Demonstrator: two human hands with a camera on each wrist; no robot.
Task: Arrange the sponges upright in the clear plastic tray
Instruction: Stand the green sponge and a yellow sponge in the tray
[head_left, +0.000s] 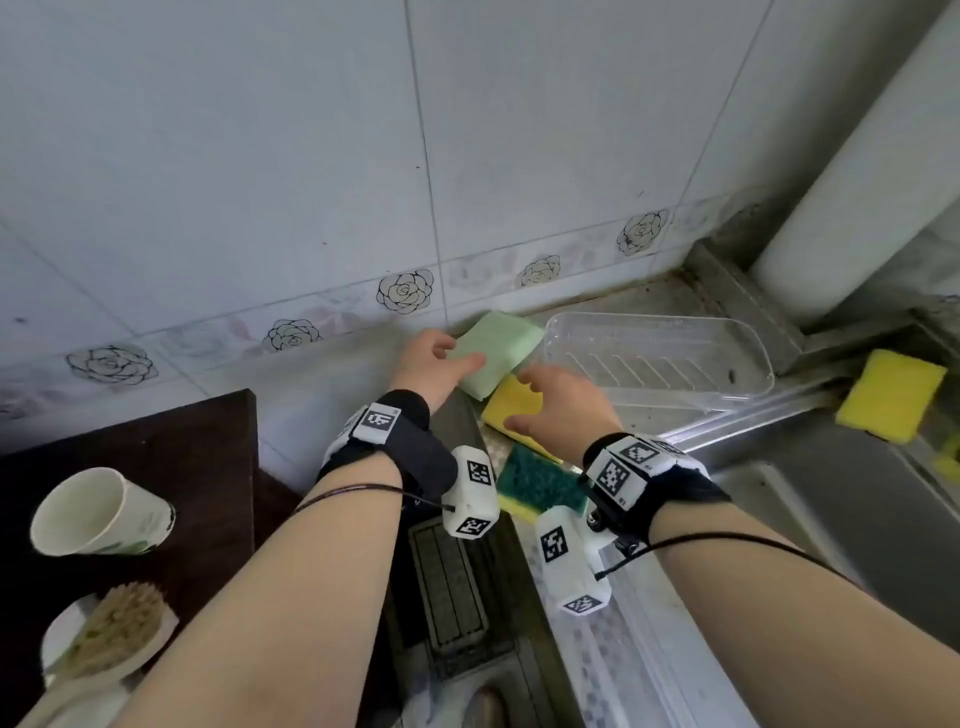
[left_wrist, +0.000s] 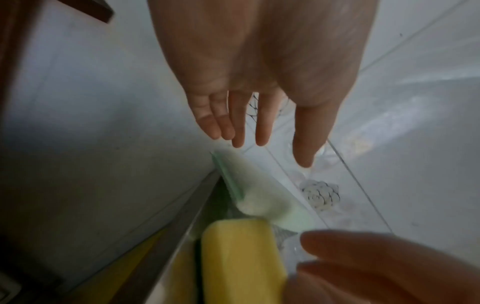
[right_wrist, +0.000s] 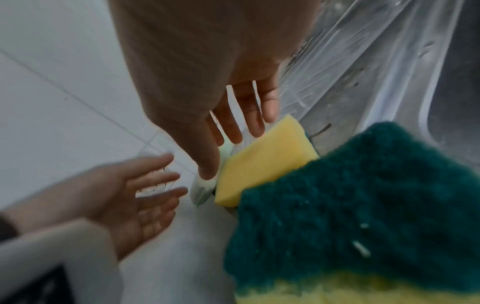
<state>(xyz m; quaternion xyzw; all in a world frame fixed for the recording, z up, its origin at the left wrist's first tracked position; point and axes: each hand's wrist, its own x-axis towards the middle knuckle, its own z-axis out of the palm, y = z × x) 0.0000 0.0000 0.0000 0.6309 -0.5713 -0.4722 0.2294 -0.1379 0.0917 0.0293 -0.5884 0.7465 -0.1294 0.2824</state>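
A clear plastic tray (head_left: 748, 358) lies by the tiled wall, with no sponge in it. Left of it a light green sponge (head_left: 501, 348) leans against the wall base. A yellow sponge (head_left: 506, 408) lies just in front of it, and a sponge with a dark green scourer top (head_left: 537, 483) lies nearer me. My left hand (head_left: 447, 356) reaches over the green sponge (left_wrist: 259, 197) with straight fingers (left_wrist: 237, 131) and grips nothing. My right hand (head_left: 535, 400) hovers spread above the yellow sponge (right_wrist: 265, 162) and holds nothing.
Another yellow sponge (head_left: 891, 395) rests on the ledge at the far right, past the tray. A white pipe (head_left: 857, 171) rises behind the tray. On the dark board at left stand a paper cup (head_left: 98, 512) and a bristle brush (head_left: 111, 631). A sink rim (head_left: 769, 415) runs below the tray.
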